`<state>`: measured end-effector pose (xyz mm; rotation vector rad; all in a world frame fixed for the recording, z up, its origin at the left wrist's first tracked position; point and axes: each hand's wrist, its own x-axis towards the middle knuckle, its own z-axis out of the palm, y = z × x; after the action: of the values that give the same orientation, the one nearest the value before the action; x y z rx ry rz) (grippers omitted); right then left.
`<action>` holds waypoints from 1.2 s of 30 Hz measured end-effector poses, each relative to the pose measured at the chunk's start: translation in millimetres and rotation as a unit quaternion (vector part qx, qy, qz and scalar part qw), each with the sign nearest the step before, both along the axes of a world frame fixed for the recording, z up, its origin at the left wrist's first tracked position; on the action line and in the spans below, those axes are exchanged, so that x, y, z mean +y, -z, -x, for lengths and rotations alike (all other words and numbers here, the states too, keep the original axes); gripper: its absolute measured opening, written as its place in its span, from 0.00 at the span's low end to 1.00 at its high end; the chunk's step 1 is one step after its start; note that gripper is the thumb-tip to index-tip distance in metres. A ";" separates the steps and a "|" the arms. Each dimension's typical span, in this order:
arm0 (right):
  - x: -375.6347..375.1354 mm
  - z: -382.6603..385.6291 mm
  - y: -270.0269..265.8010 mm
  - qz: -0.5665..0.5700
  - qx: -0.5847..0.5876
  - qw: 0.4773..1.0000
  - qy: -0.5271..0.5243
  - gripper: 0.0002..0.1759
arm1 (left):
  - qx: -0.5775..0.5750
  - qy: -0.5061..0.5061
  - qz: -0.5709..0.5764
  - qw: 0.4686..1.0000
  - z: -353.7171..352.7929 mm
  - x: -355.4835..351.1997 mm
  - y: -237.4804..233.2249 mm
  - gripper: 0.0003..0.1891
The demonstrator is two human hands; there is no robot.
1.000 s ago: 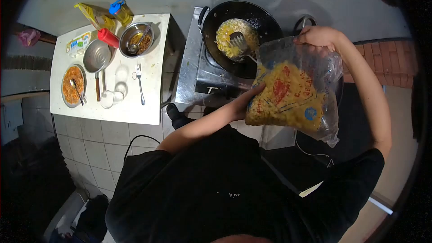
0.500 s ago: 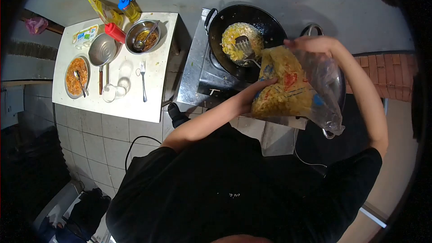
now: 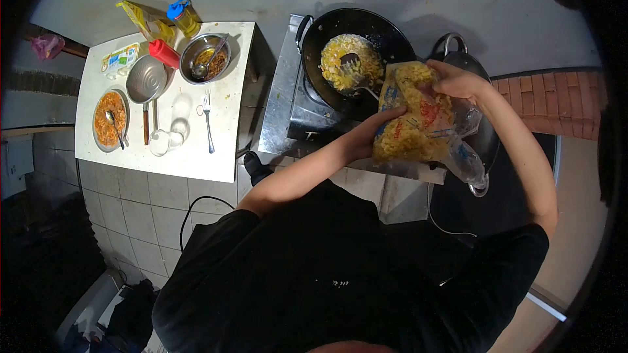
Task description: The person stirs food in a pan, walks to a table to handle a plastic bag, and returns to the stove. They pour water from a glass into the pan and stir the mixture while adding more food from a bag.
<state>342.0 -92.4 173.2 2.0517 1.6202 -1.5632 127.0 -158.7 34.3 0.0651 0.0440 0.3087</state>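
Observation:
Both my hands hold a clear plastic bag (image 3: 412,137) with red and blue print, full of small yellow pieces. My left hand (image 3: 369,136) supports its left side, the thumb lying across the front and the other fingers hidden behind. At the upper right, my right hand (image 3: 458,85) grips the bag near its top. The bag is tilted beside the black wok (image 3: 392,39), overlapping its lower right rim. In the wok lies pale and yellow food (image 3: 340,46). A spatula (image 3: 351,62) rests in that food, its handle running toward the bag.
The wok sits on a metal gas stove (image 3: 281,117). A second dark pan (image 3: 487,131) stands behind the bag. On the white table (image 3: 190,157) at left are an oval dish of orange food (image 3: 104,114), a saucepan (image 3: 145,82), a metal bowl (image 3: 190,59), a fork (image 3: 209,124) and bottles.
My right hand has shifted slightly right and down, and the bag's loose plastic has bunched up. More yellow pieces now cover the spatula's slots in the wok.

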 end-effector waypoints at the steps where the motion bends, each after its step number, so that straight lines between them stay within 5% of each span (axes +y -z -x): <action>1: 0.8 -6.0 3.2 0.000 0.000 1.000 0.001 0.36 | -0.015 -0.001 0.006 1.000 -1.2 0.6 0.3 0.30; 4: 2.9 -11.4 4.5 -0.009 0.108 0.992 0.063 0.37 | -0.012 0.004 0.007 1.000 -2.1 2.6 2.3 0.29; 7: -0.4 8.0 -6.2 -0.003 0.063 0.997 0.052 0.45 | -0.007 -0.002 0.006 1.000 -1.5 3.4 2.6 0.29; 9: -6.2 19.3 -6.6 -0.049 -0.078 0.994 0.066 0.51 | -0.002 0.004 0.008 1.000 0.0 5.3 1.9 0.28; 13: -14.8 38.3 -6.2 -0.060 -0.091 0.993 0.055 0.56 | 0.036 0.006 -0.004 0.999 -0.5 6.2 3.4 0.28; 22: -15.4 25.1 23.1 -0.119 0.129 0.981 0.080 0.34 | 0.034 -0.033 -0.060 0.997 -3.0 5.8 -1.9 0.33; 25: -16.0 31.3 18.4 -0.131 0.129 0.978 0.097 0.34 | -0.013 -0.086 0.006 0.996 -2.7 7.9 -5.4 0.34; 36: -19.6 34.2 18.8 -0.120 0.065 0.983 0.122 0.35 | 0.076 -0.023 -0.018 0.997 -7.7 16.1 10.8 0.30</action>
<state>307.9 -112.0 154.4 2.3987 1.7325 -1.6812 134.7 -142.6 23.5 0.1242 0.1901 0.3494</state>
